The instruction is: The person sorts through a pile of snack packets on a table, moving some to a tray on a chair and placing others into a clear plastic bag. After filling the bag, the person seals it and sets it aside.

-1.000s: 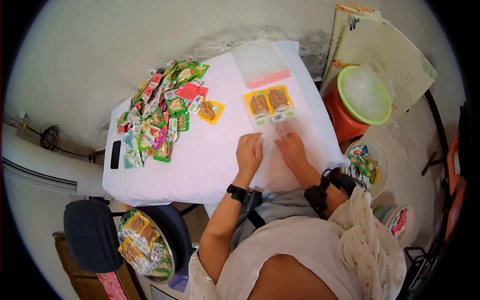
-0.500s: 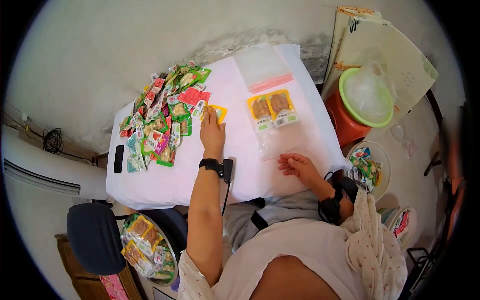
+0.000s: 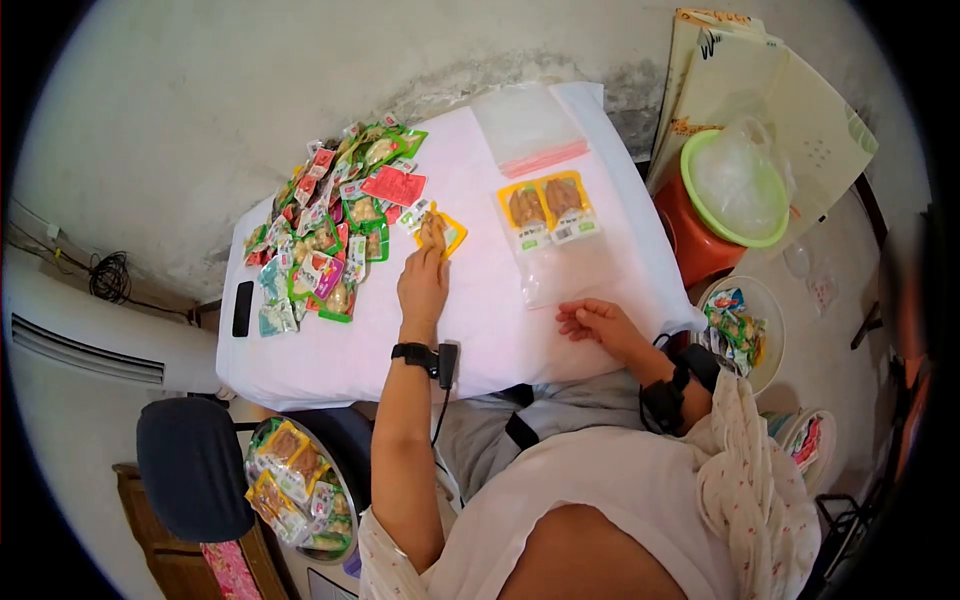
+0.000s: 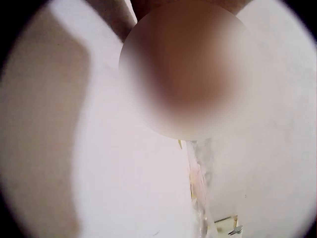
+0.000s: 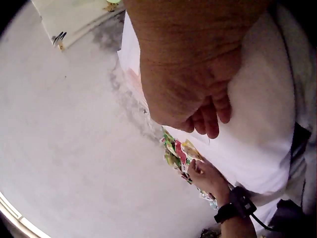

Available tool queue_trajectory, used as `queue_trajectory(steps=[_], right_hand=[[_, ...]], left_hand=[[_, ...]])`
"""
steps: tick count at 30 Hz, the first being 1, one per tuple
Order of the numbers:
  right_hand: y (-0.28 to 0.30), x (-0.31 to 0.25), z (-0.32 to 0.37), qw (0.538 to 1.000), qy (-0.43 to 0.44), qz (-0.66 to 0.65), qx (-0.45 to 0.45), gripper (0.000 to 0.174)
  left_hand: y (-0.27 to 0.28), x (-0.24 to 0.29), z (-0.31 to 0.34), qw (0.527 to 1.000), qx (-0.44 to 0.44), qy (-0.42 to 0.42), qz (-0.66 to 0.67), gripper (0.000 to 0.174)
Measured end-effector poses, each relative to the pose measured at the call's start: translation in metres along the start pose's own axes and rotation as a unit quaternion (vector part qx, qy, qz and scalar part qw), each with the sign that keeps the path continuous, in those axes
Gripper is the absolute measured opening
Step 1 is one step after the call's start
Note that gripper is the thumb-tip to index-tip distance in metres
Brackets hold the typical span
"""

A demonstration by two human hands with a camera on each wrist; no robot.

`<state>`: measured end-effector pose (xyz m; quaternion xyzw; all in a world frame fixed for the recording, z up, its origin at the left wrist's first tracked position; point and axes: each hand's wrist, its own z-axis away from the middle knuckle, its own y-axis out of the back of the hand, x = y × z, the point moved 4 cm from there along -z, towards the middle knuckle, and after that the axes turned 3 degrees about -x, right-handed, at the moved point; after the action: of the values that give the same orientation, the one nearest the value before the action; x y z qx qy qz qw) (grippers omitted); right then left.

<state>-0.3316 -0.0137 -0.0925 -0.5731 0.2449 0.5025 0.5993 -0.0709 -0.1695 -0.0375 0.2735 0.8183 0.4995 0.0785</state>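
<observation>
My left hand [image 3: 424, 285] pinches a yellow-edged food packet [image 3: 455, 238] beside the pile, fingers over its brown contents. In the right wrist view, the same left hand [image 5: 210, 179] bends its fingers at the packet. A clear zip bag [image 3: 560, 275] lies flat at the right of the table, with two similar yellow packets [image 3: 548, 205] at its far end. Near the bag's close edge, my right hand [image 3: 605, 328] rests with loosely bent fingers and holds nothing. Only blur and white cloth show around the hand area in the left wrist view.
A heap of colourful food packets [image 3: 320, 230] covers the table's left, near a black phone [image 3: 242, 309]. Flat empty bags [image 3: 530, 130] lie at the back. A metal bowl of packets [image 3: 350, 520] stands lower left; a green basin [image 3: 700, 215] and buckets stand right.
My left hand left the clear bag, reached left to the yellow packet, and has drawn it slightly away from the heap. My right hand let go of the bag and drew back.
</observation>
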Motion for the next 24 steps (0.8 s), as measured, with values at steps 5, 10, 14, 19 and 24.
queue_trajectory(steps=[5,10,14,19,24], right_hand=[[0.000,0.000,-0.001,1.000,-0.009,-0.022,0.007,0.030],[0.001,-0.003,0.002,1.000,0.003,-0.011,0.018,0.030],[-0.001,-0.004,0.003,1.000,0.015,-0.019,-0.004,0.032],[-0.007,-0.005,0.000,0.999,0.014,0.013,-0.031,0.032],[-0.025,-0.038,0.003,0.990,0.090,0.102,0.022,0.037]], left_hand=[[0.001,0.011,-0.019,0.999,0.016,-0.038,-0.023,0.035],[-0.033,-0.003,-0.032,0.990,-0.071,0.068,-0.100,0.037],[-0.016,0.000,-0.019,0.996,-0.058,0.038,-0.049,0.031],[0.016,-0.011,0.014,0.964,0.168,0.136,0.156,0.023],[0.030,0.009,0.038,0.832,0.138,0.298,0.447,0.020]])
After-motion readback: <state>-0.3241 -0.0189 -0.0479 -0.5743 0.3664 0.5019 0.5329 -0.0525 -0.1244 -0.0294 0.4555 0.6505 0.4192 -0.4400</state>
